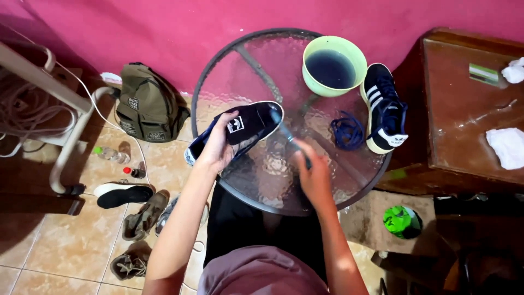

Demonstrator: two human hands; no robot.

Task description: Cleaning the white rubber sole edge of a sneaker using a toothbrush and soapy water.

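Observation:
My left hand (217,148) grips a dark navy sneaker (243,127) with a white sole, held tilted over the left part of a round glass table (256,180). My right hand (312,173) is closed on a brush (285,131), blurred with motion, whose head touches the sneaker's toe end. The second navy sneaker (385,106), with white stripes, lies on the table's right side. Loose blue laces (347,131) lie next to it. A light green bowl (334,65) of dark water stands at the table's far edge.
A wooden table (464,114) on the right carries white cloths (507,146). On the tiled floor to the left lie an olive backpack (147,106), several shoes (136,213), a small bottle (112,154) and a white metal frame (71,136). A green object (402,221) lies lower right.

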